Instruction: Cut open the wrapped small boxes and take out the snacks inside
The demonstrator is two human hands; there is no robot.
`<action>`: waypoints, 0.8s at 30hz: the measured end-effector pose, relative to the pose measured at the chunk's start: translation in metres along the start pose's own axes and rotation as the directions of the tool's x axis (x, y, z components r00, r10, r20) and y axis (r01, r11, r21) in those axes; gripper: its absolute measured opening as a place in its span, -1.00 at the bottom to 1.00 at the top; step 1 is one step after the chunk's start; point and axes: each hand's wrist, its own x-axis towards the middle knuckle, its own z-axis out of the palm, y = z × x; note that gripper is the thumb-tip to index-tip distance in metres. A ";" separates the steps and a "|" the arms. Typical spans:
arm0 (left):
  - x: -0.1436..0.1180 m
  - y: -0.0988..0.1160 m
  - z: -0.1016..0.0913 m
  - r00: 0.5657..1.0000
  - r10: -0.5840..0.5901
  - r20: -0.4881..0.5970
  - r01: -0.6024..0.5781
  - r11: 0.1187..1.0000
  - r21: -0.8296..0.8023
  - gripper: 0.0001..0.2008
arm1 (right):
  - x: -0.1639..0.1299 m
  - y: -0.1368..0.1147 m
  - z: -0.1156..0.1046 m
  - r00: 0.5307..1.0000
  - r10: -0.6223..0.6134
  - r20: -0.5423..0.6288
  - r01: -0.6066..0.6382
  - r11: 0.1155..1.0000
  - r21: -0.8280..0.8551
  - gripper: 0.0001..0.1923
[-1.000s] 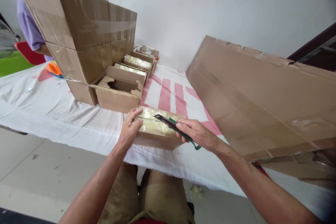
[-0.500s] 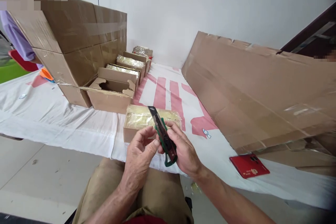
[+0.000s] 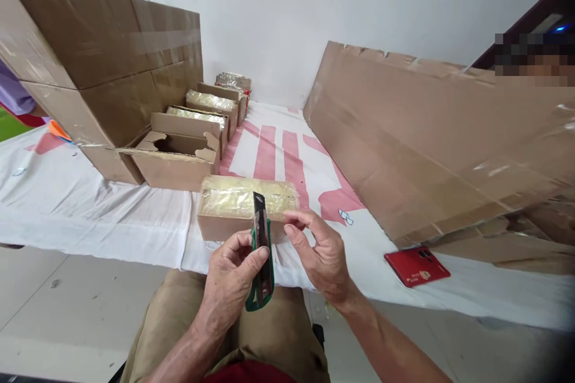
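A table [image 3: 90, 215] carries everything here, and it is covered with a white cloth [image 3: 58, 191] that has pink stripes and shapes printed on it. At the near edge lies a small carton wrapped in clear tape [image 3: 245, 206]. Behind it stands an open small carton [image 3: 175, 158], and more taped cartons [image 3: 211, 105] follow in a row toward the wall. Just beside this row, on the left, two big cartons [image 3: 103, 72] are stacked (the lower one touches the open carton). On the right side a long flat carton [image 3: 431, 137] lies tilted. Near it, close to the table edge, lies a red phone [image 3: 417, 266].
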 end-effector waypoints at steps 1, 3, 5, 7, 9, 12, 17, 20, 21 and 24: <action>-0.002 0.000 0.002 1.000 -0.028 0.004 0.028 1.000 -0.013 -0.55 | 0.006 -0.003 -0.006 0.995 -0.103 -0.016 0.101 0.991 -0.085 -0.85; -0.005 -0.001 0.006 0.998 -0.055 0.024 0.055 0.998 -0.014 -0.54 | 0.016 -0.009 -0.013 0.963 -0.270 0.008 0.265 0.937 -0.228 -0.83; -0.008 -0.002 0.010 0.998 -0.052 0.029 0.051 0.999 0.014 -0.55 | 0.022 -0.013 -0.015 0.934 -0.353 0.050 0.348 0.872 -0.343 -0.82; -0.010 -0.005 0.012 0.999 -0.039 0.018 0.038 0.998 0.041 -0.58 | 0.025 -0.015 -0.013 0.917 -0.391 0.077 0.385 0.817 -0.429 -0.82; -0.011 -0.008 0.012 1.000 -0.011 -0.001 0.011 0.997 0.073 -0.62 | 0.025 -0.014 -0.011 0.902 -0.425 0.079 0.408 0.778 -0.477 -0.83; -0.011 -0.013 0.010 0.998 0.063 -0.020 -0.059 0.986 0.153 -0.70 | 0.023 -0.013 -0.008 0.880 -0.469 0.074 0.435 0.732 -0.524 -0.84; -0.013 -0.018 0.008 0.977 0.211 -0.016 -0.194 0.921 0.339 -0.82 | 0.021 -0.014 -0.005 0.877 -0.479 0.045 0.422 0.720 -0.551 -0.85; -0.015 -0.020 0.008 0.970 0.245 -0.005 -0.223 0.891 0.395 -0.85 | 0.019 -0.013 -0.002 0.877 -0.480 0.019 0.408 0.722 -0.559 -0.86; -0.016 -0.021 0.008 0.970 0.243 0.001 -0.223 0.889 0.401 -0.85 | 0.018 -0.013 -0.001 0.875 -0.483 0.012 0.407 0.722 -0.559 -0.87; -0.016 -0.024 0.008 0.975 0.220 0.009 -0.205 0.894 0.398 -0.85 | 0.015 -0.010 0.001 0.878 -0.478 -0.001 0.397 0.730 -0.556 -0.88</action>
